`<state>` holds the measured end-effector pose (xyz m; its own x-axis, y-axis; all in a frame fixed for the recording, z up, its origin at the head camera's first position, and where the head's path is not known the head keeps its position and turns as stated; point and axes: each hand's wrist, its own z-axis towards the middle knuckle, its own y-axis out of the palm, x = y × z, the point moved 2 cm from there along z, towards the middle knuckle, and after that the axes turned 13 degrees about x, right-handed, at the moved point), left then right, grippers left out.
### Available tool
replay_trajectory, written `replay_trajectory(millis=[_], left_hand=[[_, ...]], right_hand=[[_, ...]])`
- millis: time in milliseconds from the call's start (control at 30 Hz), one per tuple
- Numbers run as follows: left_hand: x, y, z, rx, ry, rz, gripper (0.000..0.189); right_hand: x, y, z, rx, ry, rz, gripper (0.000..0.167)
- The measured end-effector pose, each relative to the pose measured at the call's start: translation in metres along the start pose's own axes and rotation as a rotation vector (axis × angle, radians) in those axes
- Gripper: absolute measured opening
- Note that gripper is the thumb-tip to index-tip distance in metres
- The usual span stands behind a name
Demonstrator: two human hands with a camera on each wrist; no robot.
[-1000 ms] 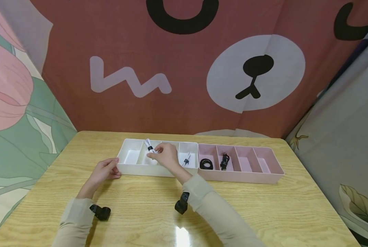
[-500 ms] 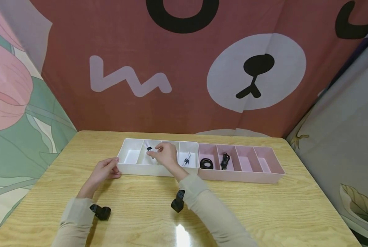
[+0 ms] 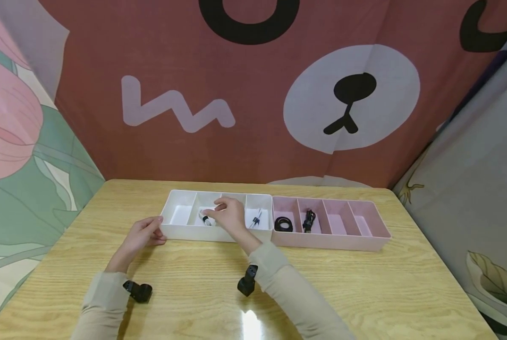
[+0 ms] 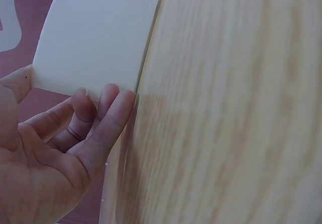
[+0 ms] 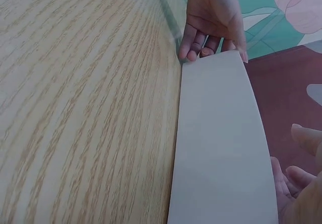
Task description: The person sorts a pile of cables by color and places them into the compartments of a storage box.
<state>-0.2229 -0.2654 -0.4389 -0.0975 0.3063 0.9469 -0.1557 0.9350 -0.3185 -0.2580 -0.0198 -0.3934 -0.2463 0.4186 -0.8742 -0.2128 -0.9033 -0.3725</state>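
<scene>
A white box (image 3: 198,233) with compartments stands on the table. Fingertips and thumb of my left hand (image 3: 145,232) hold its left end; in the left wrist view the thumb sits at the top edge, the fingers at the lower edge. A white cable (image 3: 204,217) bundled with a black tie lies in the second compartment from the left. Right above it is my right hand (image 3: 230,216), thumb and forefinger apart with nothing between them, hiding much of the third compartment. Another small white cable (image 3: 256,219) with black parts lies in the rightmost compartment.
A pink box (image 3: 332,242) with compartments adjoins the white one on the right. It holds a coiled black cable (image 3: 283,224) and a bundled black cable (image 3: 308,220). Behind the wooden table (image 3: 185,283) hangs a reddish-brown curtain (image 3: 253,156) with a bear print.
The white cable has gone down from between the right fingertips into the second compartment, and the right hand has let go of it. The left hand stays at the box's end.
</scene>
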Motion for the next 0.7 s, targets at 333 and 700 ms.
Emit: replay_trajectory(millis=[333, 700], left_hand=[[0.003, -0.001, -0.002, 0.028, 0.016, 0.018, 0.053], [0.012, -0.001, -0.008, 0.222, 0.106, 0.022, 0.048]], right_hand=[[-0.001, -0.010, -0.002, 0.000, 0.068, 0.217, 0.025], [-0.005, -0.023, -0.007, -0.031, 0.095, 0.278, 0.009]])
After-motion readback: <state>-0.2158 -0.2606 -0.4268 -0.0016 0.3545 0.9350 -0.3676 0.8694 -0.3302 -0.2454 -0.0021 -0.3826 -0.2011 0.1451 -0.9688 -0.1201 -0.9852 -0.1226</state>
